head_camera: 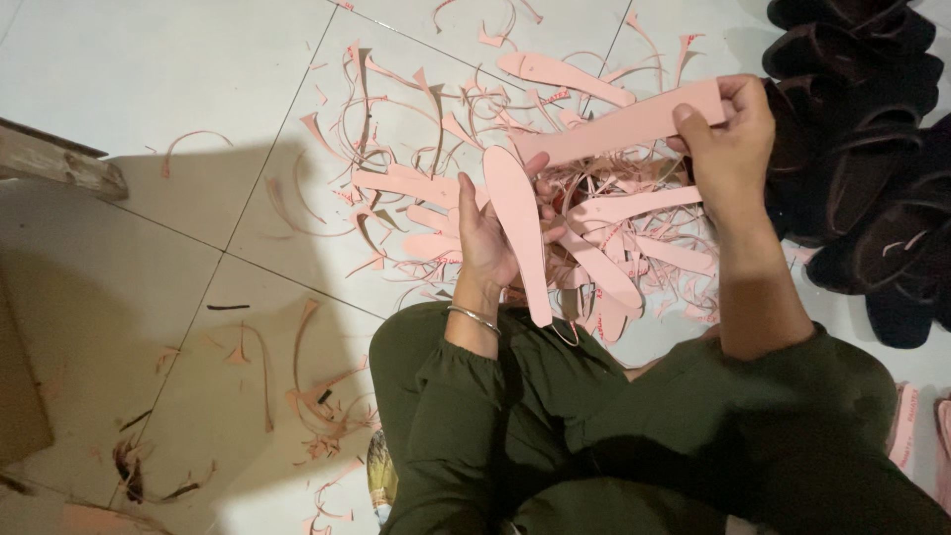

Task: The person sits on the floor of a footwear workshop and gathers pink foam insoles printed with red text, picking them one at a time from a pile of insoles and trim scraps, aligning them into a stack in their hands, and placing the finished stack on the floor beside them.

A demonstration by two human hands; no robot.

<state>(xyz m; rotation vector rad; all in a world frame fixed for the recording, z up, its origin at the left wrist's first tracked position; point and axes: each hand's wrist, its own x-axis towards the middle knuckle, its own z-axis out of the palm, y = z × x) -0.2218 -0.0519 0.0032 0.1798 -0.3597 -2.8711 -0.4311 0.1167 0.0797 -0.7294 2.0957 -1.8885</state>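
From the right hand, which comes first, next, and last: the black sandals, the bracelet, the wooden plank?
From the right hand:
1. Black sandals, just beside it on the right.
2. Bracelet, on the left wrist, lower middle.
3. Wooden plank, at the far left edge.

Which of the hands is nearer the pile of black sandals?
Right. The right hand sits just beside the black sandals; the left hand is farther away, across the pink scraps.

Dark olive-green sleeves (pixel 446 416) gather at the forearms, matching the green garment; a thin silver bangle (pixel 473 317) circles the left wrist.
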